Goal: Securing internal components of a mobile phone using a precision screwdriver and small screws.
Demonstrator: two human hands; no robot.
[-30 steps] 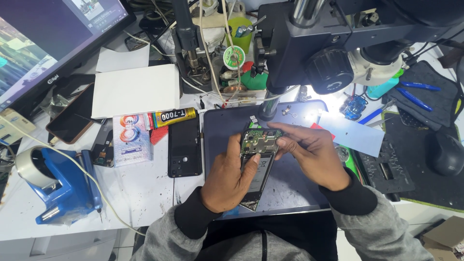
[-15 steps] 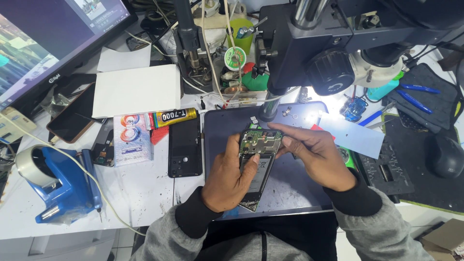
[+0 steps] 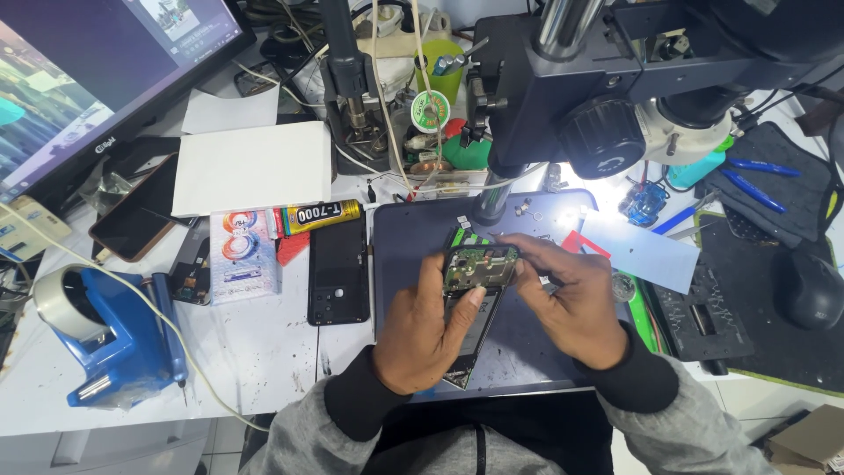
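Cluttered white workbench [image 3: 264, 343] surrounds a dark mat [image 3: 527, 352], where both hands meet. Left hand [image 3: 431, 330] grips the opened phone [image 3: 470, 299] by its edge, thumb on the green circuit board [image 3: 479, 268]; right hand [image 3: 571, 303] pinches the board's far side. Compared with a second ago, almost nothing has shifted, so the work looks fine and steady. One microscope [image 3: 615, 97] overhead, one black back cover [image 3: 338, 268], one blue tape dispenser [image 3: 105, 339], one glue tube [image 3: 316, 215].
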